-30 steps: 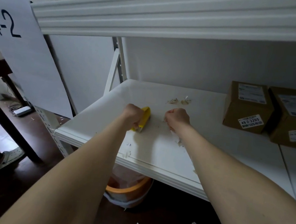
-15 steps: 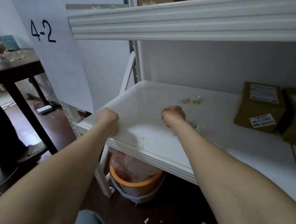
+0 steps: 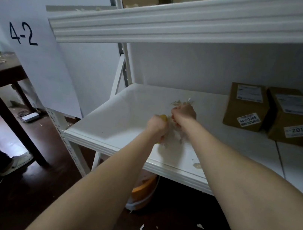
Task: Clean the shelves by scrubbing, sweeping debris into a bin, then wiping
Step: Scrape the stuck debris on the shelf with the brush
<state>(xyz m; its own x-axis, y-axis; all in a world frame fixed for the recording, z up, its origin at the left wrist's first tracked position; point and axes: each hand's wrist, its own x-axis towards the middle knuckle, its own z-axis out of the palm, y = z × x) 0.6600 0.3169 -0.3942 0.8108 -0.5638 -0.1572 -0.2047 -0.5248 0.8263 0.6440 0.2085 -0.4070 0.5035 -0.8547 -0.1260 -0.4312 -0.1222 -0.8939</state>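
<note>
Our left grip (image 3: 156,124) clamps a yellow plastic tool (image 3: 163,117) toward the front edge of the white shelf (image 3: 127,115); right grip (image 3: 184,113) curled, contents unclear.

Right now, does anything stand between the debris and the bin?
Nothing visible does. The debris lies by the left hand, which grips a yellow tool, and the right hand; bare shelf runs to the front edge, with the bin below it. The boxes stand aside.

On the shelf (image 3: 127,115), your left hand (image 3: 157,124) and right hand (image 3: 184,113) lie side by side — debris (image 3: 178,102) just behind, two boxes (image 3: 246,107) at right, bin (image 3: 144,189) underneath.
</note>
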